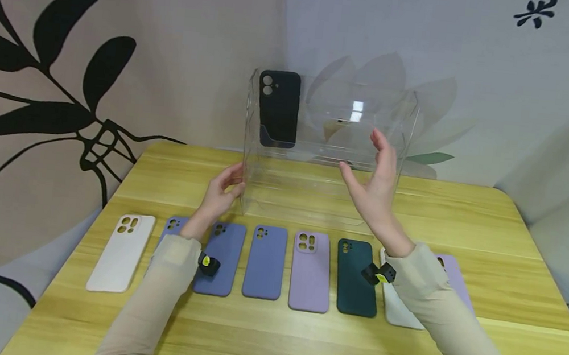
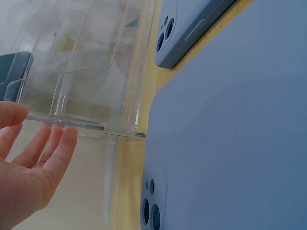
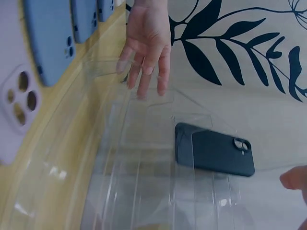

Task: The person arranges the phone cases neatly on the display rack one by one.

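A clear plastic tiered stand (image 1: 308,194) is at the back of the table, with one black phone case (image 1: 278,105) leaning upright in its top left part. At the stand's left side is my left hand (image 1: 220,193), its extended fingertips against the clear side wall; the left wrist view shows the fingers (image 2: 62,148) along that edge. My right hand (image 1: 378,192) is raised before the stand's right part, thumb and fingers spread and holding nothing. Only a fingertip or thumb tip (image 3: 295,178) of it shows at the right wrist view's edge.
Phone cases lie in a row before the stand: white (image 1: 120,253), several blue (image 1: 264,262), lilac (image 1: 311,271), dark green (image 1: 357,279), then another white (image 1: 398,305) and lilac (image 1: 457,280) partly under my right forearm. Behind the table rises a wall (image 1: 196,77) with leaf drawings.
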A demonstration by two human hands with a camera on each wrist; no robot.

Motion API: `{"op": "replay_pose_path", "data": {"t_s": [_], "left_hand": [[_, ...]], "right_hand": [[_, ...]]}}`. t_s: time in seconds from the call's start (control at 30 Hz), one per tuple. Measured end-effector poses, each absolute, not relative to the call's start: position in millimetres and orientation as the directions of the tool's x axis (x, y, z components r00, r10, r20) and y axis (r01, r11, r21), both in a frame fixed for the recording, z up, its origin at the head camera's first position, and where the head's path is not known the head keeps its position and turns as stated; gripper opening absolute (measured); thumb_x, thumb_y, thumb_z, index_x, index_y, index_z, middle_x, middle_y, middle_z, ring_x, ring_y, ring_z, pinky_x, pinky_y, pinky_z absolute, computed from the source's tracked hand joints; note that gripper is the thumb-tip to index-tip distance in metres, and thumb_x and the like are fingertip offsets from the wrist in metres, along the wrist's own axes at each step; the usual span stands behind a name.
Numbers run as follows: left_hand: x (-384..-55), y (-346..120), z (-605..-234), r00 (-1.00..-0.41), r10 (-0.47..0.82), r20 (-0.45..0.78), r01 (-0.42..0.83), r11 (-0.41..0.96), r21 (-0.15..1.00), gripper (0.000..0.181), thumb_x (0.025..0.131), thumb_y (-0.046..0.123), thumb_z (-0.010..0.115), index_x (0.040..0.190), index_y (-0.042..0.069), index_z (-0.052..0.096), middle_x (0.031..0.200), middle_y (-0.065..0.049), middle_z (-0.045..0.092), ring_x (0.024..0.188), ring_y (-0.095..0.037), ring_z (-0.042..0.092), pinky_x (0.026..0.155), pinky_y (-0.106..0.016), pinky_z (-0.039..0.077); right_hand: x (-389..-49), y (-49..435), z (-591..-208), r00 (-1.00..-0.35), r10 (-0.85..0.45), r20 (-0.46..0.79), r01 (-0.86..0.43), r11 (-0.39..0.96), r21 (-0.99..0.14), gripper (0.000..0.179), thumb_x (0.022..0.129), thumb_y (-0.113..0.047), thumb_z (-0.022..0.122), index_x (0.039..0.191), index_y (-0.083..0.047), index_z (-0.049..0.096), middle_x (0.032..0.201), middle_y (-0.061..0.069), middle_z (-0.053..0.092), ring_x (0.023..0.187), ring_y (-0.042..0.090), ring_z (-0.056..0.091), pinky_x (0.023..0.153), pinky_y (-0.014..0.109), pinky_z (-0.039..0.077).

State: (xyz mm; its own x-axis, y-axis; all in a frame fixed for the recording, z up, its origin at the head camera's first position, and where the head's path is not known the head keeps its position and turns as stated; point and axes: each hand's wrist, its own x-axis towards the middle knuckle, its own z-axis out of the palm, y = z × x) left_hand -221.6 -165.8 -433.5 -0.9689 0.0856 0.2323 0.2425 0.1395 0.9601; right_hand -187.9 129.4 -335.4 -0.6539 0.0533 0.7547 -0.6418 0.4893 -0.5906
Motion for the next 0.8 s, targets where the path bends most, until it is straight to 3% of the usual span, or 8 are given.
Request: {"op": "replay_pose_path", "data": {"t_s": [0.13,0.47,0.57,0.63,0.8], "left_hand": [[-220.8,-165.5,-434.5,-0.968,0.071,0.24,0.249,0.159,0.955,0.047,0.088,-0.013,0.052,0.134,-0.01,0.041,0.128,-0.03,0.049,0.111,-0.039,0.05,0.091,-0.028,0.043],[-212.4,-162.0,-418.6,-0.974,0.091,0.206,0.217,0.133,0.967,0.048,0.088,-0.014,0.051,0.135,-0.01,0.04,0.13,-0.031,0.047,0.113,-0.041,0.048,0.086,-0.022,0.044],[-208.6,-160.2,-411.9,-0.974,0.095,0.205,0.217,0.132,0.967,0.048,0.088,-0.015,0.05,0.134,-0.012,0.038,0.13,-0.033,0.045,0.114,-0.043,0.047,0.087,-0.023,0.043],[-206.3,-159.4,-408.3,-0.973,0.098,0.21,0.222,0.137,0.965,0.048,0.088,-0.015,0.049,0.134,-0.013,0.038,0.131,-0.034,0.044,0.114,-0.044,0.047,0.091,-0.03,0.043],[-205.1,-158.5,-407.2,-0.971,0.103,0.217,0.23,0.145,0.962,0.047,0.088,-0.016,0.048,0.134,-0.015,0.037,0.131,-0.036,0.043,0.114,-0.045,0.046,0.096,-0.041,0.04]], "right_hand": [[-177.6,149.5,-340.2,-0.681,0.063,0.73,-0.599,0.526,-0.604,0.068,0.079,-0.002,0.072,0.135,0.008,0.035,0.134,0.022,0.042,0.126,0.028,0.037,0.101,0.043,0.032],[-146.7,188.8,-341.5,-0.728,0.159,0.667,-0.49,0.56,-0.668,0.067,0.078,0.008,0.068,0.135,0.011,0.034,0.135,0.024,0.042,0.128,0.033,0.036,0.105,0.046,0.03],[-131.5,190.4,-335.7,-0.737,0.176,0.653,-0.47,0.561,-0.682,0.065,0.077,0.013,0.065,0.134,0.015,0.033,0.135,0.029,0.04,0.127,0.039,0.035,0.105,0.047,0.029],[-123.5,194.2,-336.7,-0.747,0.186,0.638,-0.452,0.562,-0.693,0.064,0.078,0.014,0.064,0.134,0.015,0.032,0.135,0.029,0.04,0.127,0.039,0.035,0.106,0.045,0.029],[-115.7,222.3,-363.3,-0.783,0.211,0.586,-0.378,0.586,-0.717,0.067,0.078,0.009,0.067,0.137,0.008,0.034,0.138,0.021,0.041,0.128,0.033,0.036,0.104,0.024,0.029]]}}
